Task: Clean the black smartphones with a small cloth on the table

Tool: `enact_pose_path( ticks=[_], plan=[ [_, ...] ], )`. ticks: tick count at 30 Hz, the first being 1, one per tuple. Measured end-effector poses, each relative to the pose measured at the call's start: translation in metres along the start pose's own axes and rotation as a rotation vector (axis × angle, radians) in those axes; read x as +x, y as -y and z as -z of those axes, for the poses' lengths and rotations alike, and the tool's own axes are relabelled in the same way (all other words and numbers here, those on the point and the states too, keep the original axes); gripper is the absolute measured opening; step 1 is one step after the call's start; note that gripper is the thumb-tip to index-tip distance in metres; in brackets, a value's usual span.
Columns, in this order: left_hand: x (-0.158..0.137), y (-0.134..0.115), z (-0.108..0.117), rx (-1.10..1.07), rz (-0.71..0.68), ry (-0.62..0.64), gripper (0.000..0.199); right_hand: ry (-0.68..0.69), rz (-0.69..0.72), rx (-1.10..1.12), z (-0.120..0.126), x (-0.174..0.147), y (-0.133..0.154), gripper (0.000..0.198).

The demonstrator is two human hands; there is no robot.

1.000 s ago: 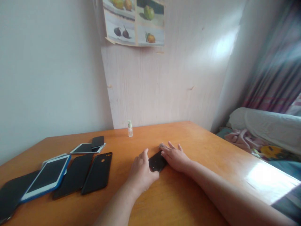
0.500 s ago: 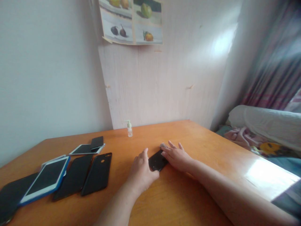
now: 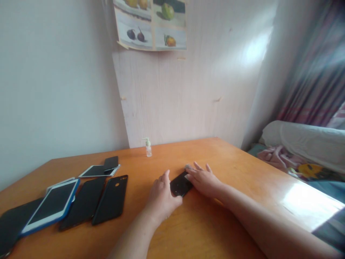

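A: Where is the black phone (image 3: pixel 180 185) located?
B: On the table (image 3: pixel 194 235), between both hands. Its left end is gripped between thumb and fingers of the left hand (image 3: pixel 163 198); its right end is partly covered by the right hand (image 3: pixel 204 180), fingers spread. Whether the grey scrap (image 3: pixel 188 167) at those fingertips is pinched cannot be told.
A: Reason for the hold?
B: Slipping is probably prevented by it.
A: And the blue-edged tablet (image 3: pixel 54 202)?
B: Laid among dark slabs (image 3: pixel 111 203), well left; working room is presumably gained.
A: Any writing?
B: None can be read, even on the pump bottle (image 3: pixel 148 149).
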State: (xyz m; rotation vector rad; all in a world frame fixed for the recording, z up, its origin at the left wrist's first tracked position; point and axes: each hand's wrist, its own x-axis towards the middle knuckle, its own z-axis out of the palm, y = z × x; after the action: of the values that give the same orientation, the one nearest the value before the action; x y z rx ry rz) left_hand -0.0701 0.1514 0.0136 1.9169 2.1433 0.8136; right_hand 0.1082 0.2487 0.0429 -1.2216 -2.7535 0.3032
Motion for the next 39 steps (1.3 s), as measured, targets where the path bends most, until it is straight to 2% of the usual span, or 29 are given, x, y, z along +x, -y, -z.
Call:
enact_pose_path(
  ticks=[3, 5, 7, 10, 12, 14, 18, 20, 22, 25, 27, 29, 32, 34, 36, 39],
  plan=[
    [0.0, 0.001, -0.001, -0.013, -0.021, -0.022, 0.086, 0.07, 0.285, 0.076, 0.002, -0.018, 0.025, 0.048],
    [0.0, 0.002, -0.001, -0.023, -0.037, -0.031, 0.084, 0.105, 0.387, 0.107, 0.003, -0.022, 0.034, 0.047],
    [0.0, 0.003, -0.001, -0.02, -0.042, -0.029, 0.084, 0.096, 0.316, 0.085, 0.003, -0.017, 0.03, 0.047],
    [0.0, 0.003, -0.001, -0.003, -0.041, -0.02, 0.087, 0.045, 0.039, 0.004, 0.003, -0.001, 0.005, 0.05],
    [0.0, 0.003, -0.001, 0.007, -0.038, -0.012, 0.087, 0.02, -0.061, -0.039, 0.002, 0.004, -0.007, 0.051],
    [0.0, 0.002, -0.001, 0.015, -0.028, -0.006, 0.087, 0.015, -0.034, -0.054, 0.002, 0.0, -0.006, 0.052],
    [0.0, 0.003, -0.001, 0.01, -0.029, -0.017, 0.085, 0.077, 0.289, 0.014, 0.004, -0.022, 0.018, 0.049],
    [0.001, 0.004, -0.002, 0.006, -0.037, -0.023, 0.082, 0.109, 0.393, 0.046, 0.007, -0.027, 0.024, 0.048],
    [0.001, 0.005, -0.003, 0.014, -0.039, -0.024, 0.081, 0.11, 0.334, 0.033, 0.008, -0.024, 0.018, 0.048],
    [0.0, 0.004, -0.002, 0.023, -0.031, -0.01, 0.081, 0.078, 0.088, -0.044, 0.011, -0.014, -0.002, 0.049],
    [0.0, 0.002, -0.001, 0.024, -0.027, 0.0, 0.081, 0.068, 0.015, -0.078, 0.013, -0.013, -0.01, 0.05],
    [0.0, 0.001, 0.001, 0.026, -0.029, 0.008, 0.08, 0.077, 0.082, -0.075, 0.016, -0.019, -0.008, 0.05],
    [0.0, 0.0, 0.002, 0.026, -0.031, 0.015, 0.076, 0.129, 0.322, -0.017, 0.02, -0.033, 0.008, 0.047],
    [0.0, 0.002, 0.002, 0.02, -0.035, 0.008, 0.074, 0.161, 0.416, 0.004, 0.022, -0.039, 0.015, 0.045],
    [0.0, 0.004, 0.0, 0.011, -0.051, -0.006, 0.071, 0.149, 0.371, -0.023, 0.023, -0.039, 0.012, 0.044],
    [0.0, 0.005, -0.002, -0.003, -0.074, -0.021, 0.067, 0.066, 0.167, -0.131, 0.024, -0.033, -0.002, 0.043]
  ],
)
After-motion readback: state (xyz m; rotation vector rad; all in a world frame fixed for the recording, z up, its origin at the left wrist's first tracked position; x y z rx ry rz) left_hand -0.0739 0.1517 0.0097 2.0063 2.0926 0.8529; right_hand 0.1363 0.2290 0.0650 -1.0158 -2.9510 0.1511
